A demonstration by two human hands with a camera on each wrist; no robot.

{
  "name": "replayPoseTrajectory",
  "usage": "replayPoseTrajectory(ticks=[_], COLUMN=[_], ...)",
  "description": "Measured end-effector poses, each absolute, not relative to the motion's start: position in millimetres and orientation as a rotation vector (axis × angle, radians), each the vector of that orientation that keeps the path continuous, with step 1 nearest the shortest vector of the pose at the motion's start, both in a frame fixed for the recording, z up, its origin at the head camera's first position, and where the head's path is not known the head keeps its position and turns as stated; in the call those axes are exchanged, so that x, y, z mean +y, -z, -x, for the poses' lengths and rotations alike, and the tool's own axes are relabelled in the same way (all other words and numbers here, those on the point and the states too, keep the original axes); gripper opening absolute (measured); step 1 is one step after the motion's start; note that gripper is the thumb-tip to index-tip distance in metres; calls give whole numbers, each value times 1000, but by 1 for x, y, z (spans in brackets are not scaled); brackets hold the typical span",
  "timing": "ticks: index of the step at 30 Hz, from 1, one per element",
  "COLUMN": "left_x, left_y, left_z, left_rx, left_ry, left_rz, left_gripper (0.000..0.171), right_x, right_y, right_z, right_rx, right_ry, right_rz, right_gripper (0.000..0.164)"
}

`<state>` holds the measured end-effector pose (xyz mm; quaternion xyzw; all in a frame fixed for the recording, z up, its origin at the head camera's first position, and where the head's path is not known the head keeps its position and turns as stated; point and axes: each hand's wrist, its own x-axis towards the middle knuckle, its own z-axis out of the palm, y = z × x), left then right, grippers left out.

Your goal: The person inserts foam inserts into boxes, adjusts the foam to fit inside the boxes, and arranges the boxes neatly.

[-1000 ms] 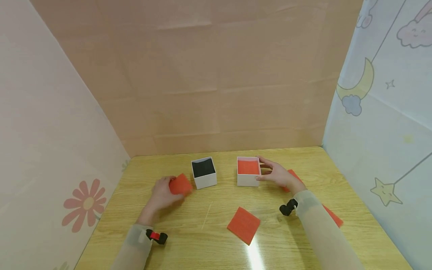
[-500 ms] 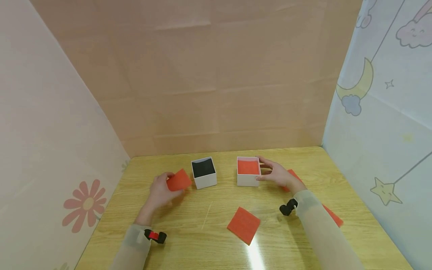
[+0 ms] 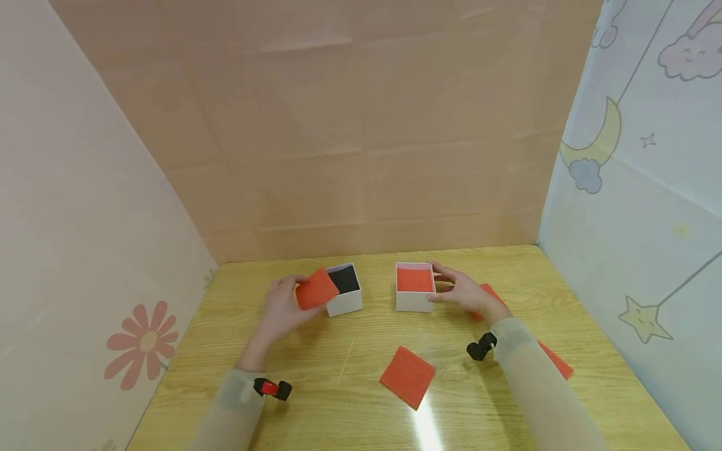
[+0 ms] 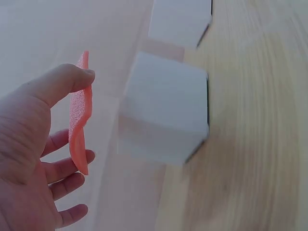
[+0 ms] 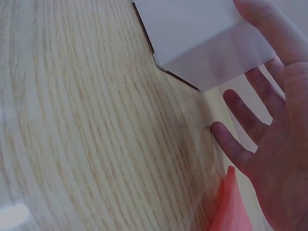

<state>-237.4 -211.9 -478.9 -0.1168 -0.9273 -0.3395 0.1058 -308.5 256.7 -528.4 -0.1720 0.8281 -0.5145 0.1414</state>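
My left hand (image 3: 284, 305) pinches a thin, textured red square pad (image 3: 317, 289) between thumb and fingers. In the head view the pad overlaps the left part of a white box (image 3: 345, 304) with black pieces (image 3: 343, 280) inside. The left wrist view shows the red pad (image 4: 79, 113) edge-on, slightly bent, beside the white box (image 4: 163, 106). My right hand (image 3: 461, 291) holds the second white box (image 3: 414, 302) by its right side, thumb at the front and index finger at the back corner. A red pad (image 3: 415, 279) lies inside that box.
A loose red pad (image 3: 408, 378) lies on the wooden table (image 3: 338, 419), in front of the boxes. Two more, one red pad (image 3: 491, 294) by the right wrist and another red pad (image 3: 557, 361) farther right, are partly hidden by the right arm. A tan backdrop (image 3: 361, 125) stands behind.
My left hand has lifted the red pad and moved it right, so that it now overlaps the box with black pieces. The right hand and its box have stayed in place.
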Motion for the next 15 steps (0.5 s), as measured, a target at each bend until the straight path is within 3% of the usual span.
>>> replayPoseTrajectory(ticks=[15], left_x=[-102], left_y=[458], left_z=[264], left_rx=[-2719], left_ry=[856], left_rz=[749], left_gripper=[86], right_x=[262], right_y=[530], right_z=[307], right_rx=[2396], right_ry=[1488], right_rz=[497], right_gripper=[105])
